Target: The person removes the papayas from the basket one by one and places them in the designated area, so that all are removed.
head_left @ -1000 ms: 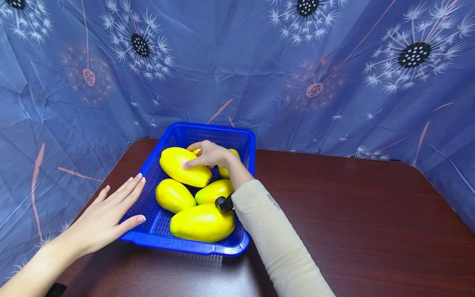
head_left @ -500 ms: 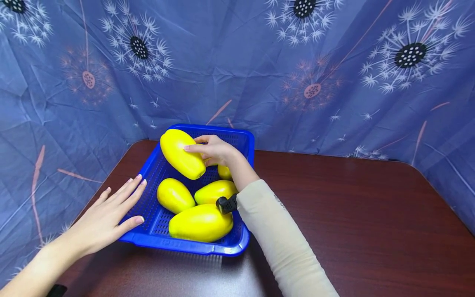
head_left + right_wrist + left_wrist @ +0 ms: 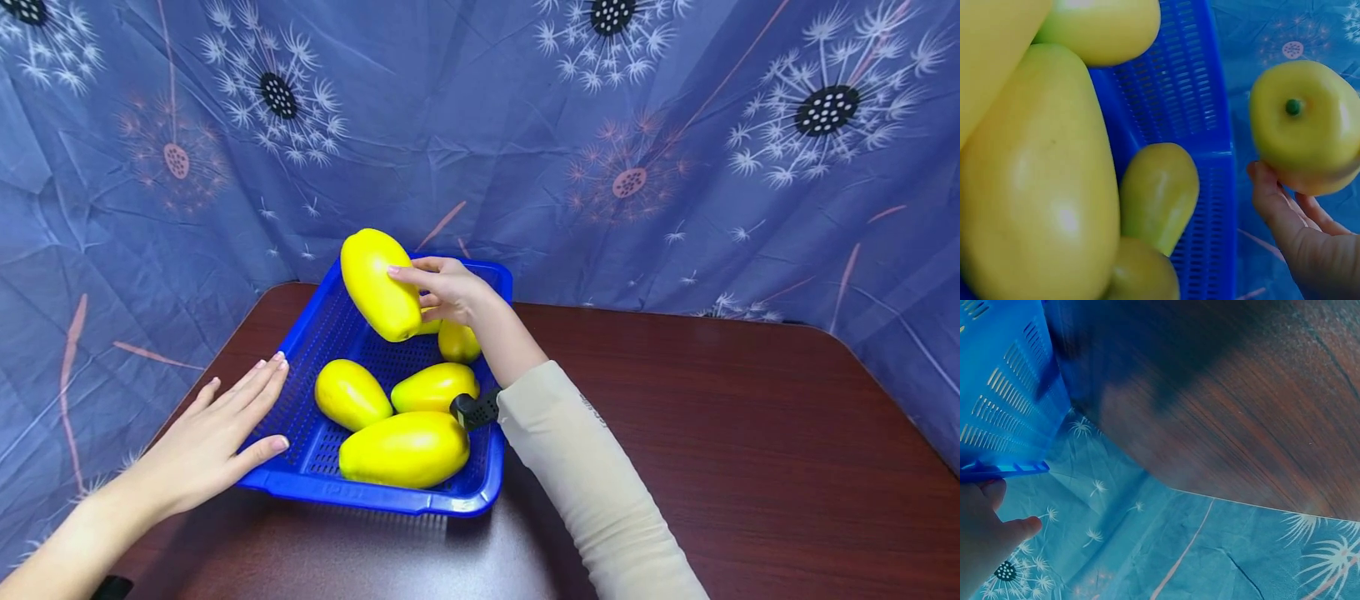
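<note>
My right hand [image 3: 457, 292] grips a large yellow papaya [image 3: 378, 283] between thumb and fingers, holding it tilted above the far part of the blue plastic basket [image 3: 300, 333]. In the right wrist view, the green stem end of this papaya [image 3: 1304, 125] faces the camera, with the fingers under it. Flat on the basket's left rim lies my left hand [image 3: 213, 446], its fingers straight. Several other yellow papayas lie in the basket: a large one [image 3: 405, 450] at the front, two smaller ones [image 3: 352, 394] behind it, and more at the far right [image 3: 458, 342], partly hidden.
The basket stands on a dark red-brown wooden table [image 3: 712, 433], towards its left side. A blue curtain [image 3: 480, 125] with dandelion prints hangs behind and around the table. A black wrist camera [image 3: 474, 410] on the right arm hangs over the basket's right side.
The right hand has lifted the papaya up from among the others and tipped it more upright, clear of the fruit below. The left hand has stayed on the rim.
</note>
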A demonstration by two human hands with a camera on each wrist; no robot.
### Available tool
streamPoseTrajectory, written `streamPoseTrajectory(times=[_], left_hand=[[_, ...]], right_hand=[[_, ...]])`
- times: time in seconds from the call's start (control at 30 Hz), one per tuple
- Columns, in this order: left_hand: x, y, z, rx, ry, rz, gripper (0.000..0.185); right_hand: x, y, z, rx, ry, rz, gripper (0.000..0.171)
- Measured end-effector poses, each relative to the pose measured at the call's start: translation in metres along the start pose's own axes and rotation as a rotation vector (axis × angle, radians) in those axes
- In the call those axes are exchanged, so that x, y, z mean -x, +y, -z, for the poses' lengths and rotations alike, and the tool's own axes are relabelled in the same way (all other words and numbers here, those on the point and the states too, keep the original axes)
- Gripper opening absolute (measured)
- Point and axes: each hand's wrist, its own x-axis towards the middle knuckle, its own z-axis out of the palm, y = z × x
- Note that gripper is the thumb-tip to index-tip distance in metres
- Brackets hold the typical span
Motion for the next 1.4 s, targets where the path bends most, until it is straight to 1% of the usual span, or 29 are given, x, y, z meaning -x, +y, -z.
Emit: streamPoseTrajectory(times=[0.13, 0.37, 0.53, 0.67, 0.77, 1.0, 1.23, 1.33, 1.4], left_hand=[[0.0, 0.001, 0.001, 0.002, 0.003, 0.003, 0.077], [0.0, 0.002, 0.002, 0.01, -0.002, 0.01, 0.077], [-0.001, 0.002, 0.002, 0.009, -0.002, 0.011, 0.076], [-0.002, 0.003, 0.002, 0.019, -0.003, 0.014, 0.075], [-0.002, 0.003, 0.003, 0.024, -0.003, 0.017, 0.075], [-0.001, 0.004, 0.002, 0.029, -0.001, 0.018, 0.074], [-0.002, 0.003, 0.003, 0.038, 0.008, 0.019, 0.073], [-0.001, 0.003, 0.002, 0.053, 0.004, 0.028, 0.072], [0.0, 0.004, 0.002, 0.06, 0.001, 0.035, 0.072]], right_hand=[[0.009, -0.007, 0.004, -0.036, 0.04, 0.015, 0.063], [0.025, -0.016, 0.019, -0.089, 0.094, 0.047, 0.052], [0.037, -0.02, 0.036, -0.135, 0.11, 0.077, 0.048], [0.048, -0.021, 0.054, -0.147, 0.147, 0.076, 0.051], [0.056, -0.022, 0.067, -0.132, 0.188, 0.065, 0.055], [0.072, -0.018, 0.097, -0.121, 0.247, 0.042, 0.061], [0.086, -0.009, 0.119, -0.142, 0.267, 0.044, 0.064], [0.091, -0.004, 0.127, -0.154, 0.281, 0.034, 0.062], [0.094, 0.0, 0.132, -0.176, 0.283, 0.033, 0.056]])
